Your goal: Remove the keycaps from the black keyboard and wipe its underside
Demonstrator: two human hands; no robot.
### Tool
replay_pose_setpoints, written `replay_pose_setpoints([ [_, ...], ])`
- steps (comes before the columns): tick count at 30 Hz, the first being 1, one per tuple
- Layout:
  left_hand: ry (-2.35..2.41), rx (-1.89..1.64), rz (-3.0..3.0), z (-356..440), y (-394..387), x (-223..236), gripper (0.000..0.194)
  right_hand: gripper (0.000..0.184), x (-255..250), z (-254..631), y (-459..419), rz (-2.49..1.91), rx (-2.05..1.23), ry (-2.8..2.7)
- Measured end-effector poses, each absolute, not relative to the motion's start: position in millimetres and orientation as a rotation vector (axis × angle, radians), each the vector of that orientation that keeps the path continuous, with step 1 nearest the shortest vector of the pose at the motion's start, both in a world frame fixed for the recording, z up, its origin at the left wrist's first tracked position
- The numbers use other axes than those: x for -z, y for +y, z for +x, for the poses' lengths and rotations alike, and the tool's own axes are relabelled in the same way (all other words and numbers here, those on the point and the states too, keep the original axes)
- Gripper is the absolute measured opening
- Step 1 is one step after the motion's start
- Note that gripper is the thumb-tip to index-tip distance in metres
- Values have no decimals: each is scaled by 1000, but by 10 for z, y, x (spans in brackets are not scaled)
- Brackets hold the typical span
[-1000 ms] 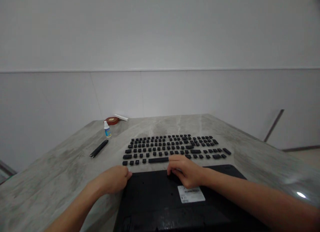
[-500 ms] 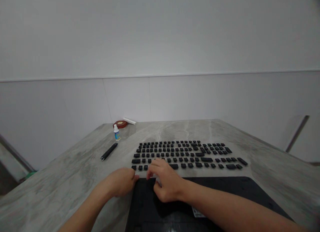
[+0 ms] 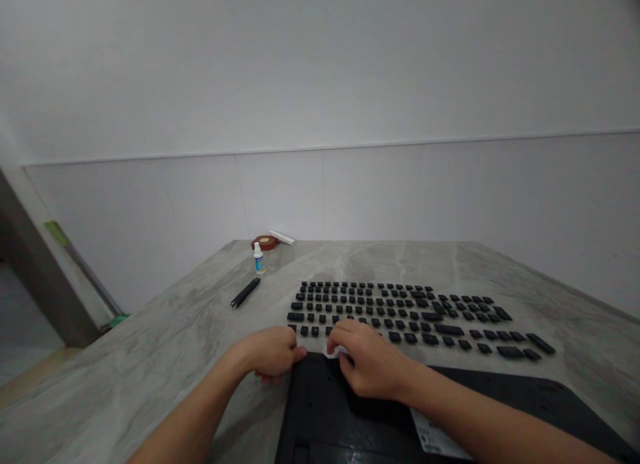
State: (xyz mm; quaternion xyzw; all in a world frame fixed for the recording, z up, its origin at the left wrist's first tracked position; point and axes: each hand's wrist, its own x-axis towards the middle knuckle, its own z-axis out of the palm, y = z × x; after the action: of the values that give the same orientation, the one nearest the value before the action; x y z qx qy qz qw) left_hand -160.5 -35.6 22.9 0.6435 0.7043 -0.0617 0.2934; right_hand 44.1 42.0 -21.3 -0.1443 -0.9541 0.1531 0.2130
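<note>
A black keyboard base lies underside up on the table in front of me, with a white label partly covered by my right forearm. At its far left corner, my left hand grips the edge, the thumb on top and other fingers lower at the side. Close by, my right hand is closed on a white wipe that touches the base's far edge. Most of the wipe is hidden in the fingers. Beyond the base, loose black keycaps lie in rows.
Left of the keycaps lies a black pen-like tool. Behind it stands a small white-capped spray bottle. A brown round case and a white strip sit at the table's far edge, near the wall.
The view has turned left, so everything appears further right. My right hand has moved slightly right along the base's far edge, and more of the white wipe shows. My left hand keeps the corner.
</note>
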Motion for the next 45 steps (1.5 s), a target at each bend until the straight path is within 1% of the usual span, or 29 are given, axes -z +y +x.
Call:
replay_pose_setpoints([
  [4, 1871, 131, 1707, -1634, -347, -188, 48, 28, 211, 365, 327, -175, -332, -2578],
  [7, 1871, 116, 1719, -1639, -348, -183, 47, 29, 234, 340, 300, -19, -281, -2553],
  [10, 1875, 107, 1731, -1640, -349, -189, 47, 34, 263, 338, 314, -5, -319, -2587],
  [12, 1882, 99, 1736, -1643, -349, -189, 45, 33, 272, 340, 326, 4, -324, -2625],
  [18, 1859, 82, 1736, -1649, -347, -184, 36, 27, 252, 322, 311, 38, -183, -2732],
  [24, 1819, 106, 1726, -1680, -328, -163, 31, 31, 248, 279, 293, 94, -82, -2770],
  [30, 1804, 128, 1791, -1712, -313, -128, 34, 31, 196, 288, 300, 66, -51, -2782],
  [33, 1809, 45, 1957, -1716, -314, -189, 33, 32, 177, 297, 306, 82, 0, -2808],
  [36, 1783, -100, 2121, -1723, -345, -290, 26, 29, 189, 302, 320, 100, 51, -2797],
  [37, 1761, -138, 2153, -1725, -361, -320, 21, 27, 199, 302, 326, 87, 66, -2785],
  [40, 1647, -194, 2253, -1717, -405, -375, 20, 21, 228, 299, 341, 41, 105, -2716],
  [42, 1555, -226, 2318, -1704, -420, -387, 16, 15, 238, 295, 346, 32, 114, -2643],
  [43, 1514, -255, 2345, -1699, -422, -389, 17, 14, 238, 292, 346, 27, 110, -2601],
  [45, 1455, -341, 2379, -1698, -420, -389, 29, 15, 230, 290, 344, 9, 77, -2518],
])
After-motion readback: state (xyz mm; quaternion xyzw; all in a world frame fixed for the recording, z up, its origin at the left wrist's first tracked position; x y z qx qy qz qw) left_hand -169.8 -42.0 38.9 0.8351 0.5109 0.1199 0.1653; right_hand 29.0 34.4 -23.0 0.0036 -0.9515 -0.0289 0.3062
